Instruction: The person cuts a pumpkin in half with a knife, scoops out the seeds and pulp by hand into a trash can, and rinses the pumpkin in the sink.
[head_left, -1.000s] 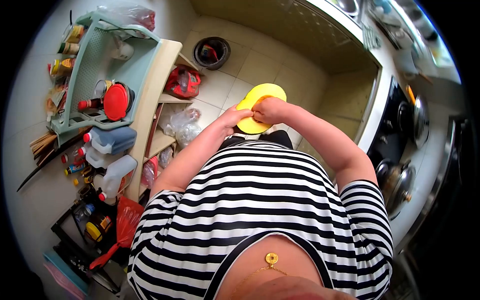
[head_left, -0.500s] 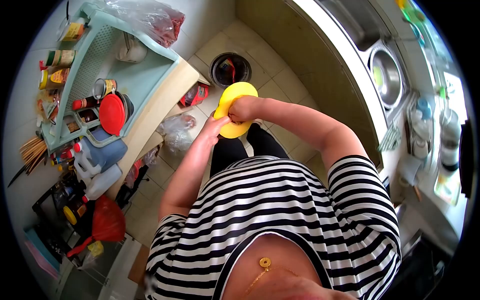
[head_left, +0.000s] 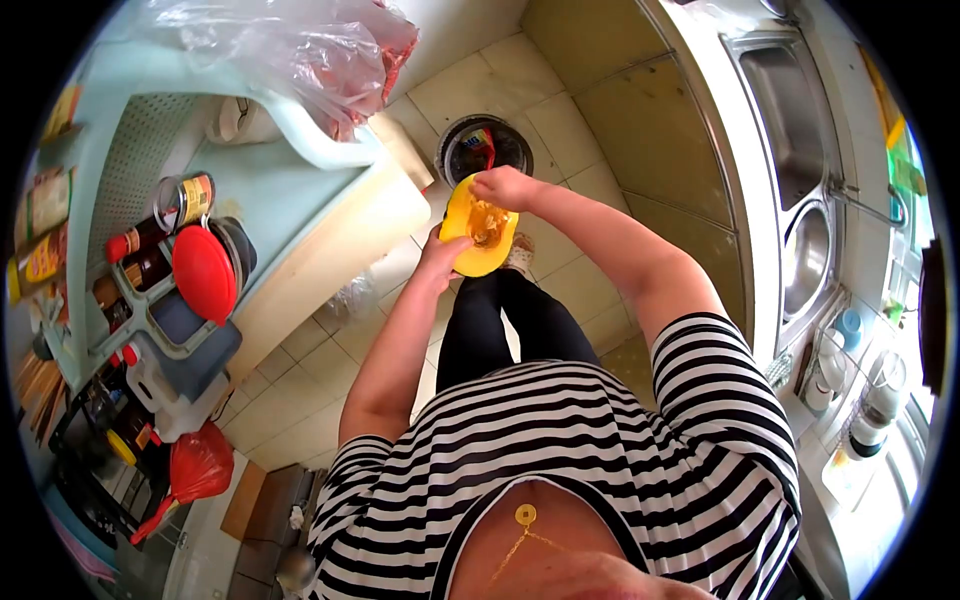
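Observation:
A halved yellow pumpkin (head_left: 460, 230) is held over the floor in front of my legs, cut face up. Its hollow shows orange strands and seeds (head_left: 487, 225). My left hand (head_left: 442, 258) grips the near left side of the rind, thumb over the cut face. My right hand (head_left: 503, 188) is closed at the far right rim of the pumpkin; whatever its fingers hold is hidden. Just beyond the pumpkin, a dark round bin (head_left: 520, 150) stands on the floor with a red and yellow wrapper (head_left: 480, 146) inside.
Left, a wooden-edged counter (head_left: 330, 250) carries a pale blue rack (head_left: 270, 185) with jars, a red lid (head_left: 204, 275) and plastic jugs. A clear plastic bag (head_left: 320, 60) hangs over the rack's edge. Cabinets and a double sink (head_left: 790, 120) line the right side.
My right hand has moved from the pumpkin's hollow to its far rim, uncovering the seeds. The pumpkin has tilted so its hollow faces me more. The camera view has shifted.

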